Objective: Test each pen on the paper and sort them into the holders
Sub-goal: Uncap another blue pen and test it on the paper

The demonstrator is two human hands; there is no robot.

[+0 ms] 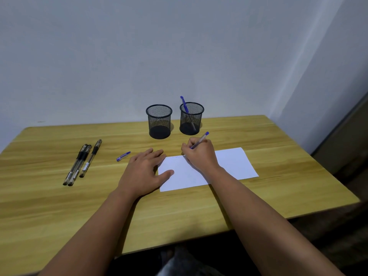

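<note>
Right hand point(200, 156) grips blue pen point(199, 140) on paper point(235, 162); left hand point(143, 172) flat

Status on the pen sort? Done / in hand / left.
Done: one blue pen stands in the right holder; left holder looks empty.
In hand: right hand writes with a second blue pen on the paper, left hand steadying it; its cap lies loose.
Left: three black pens untested.
</note>
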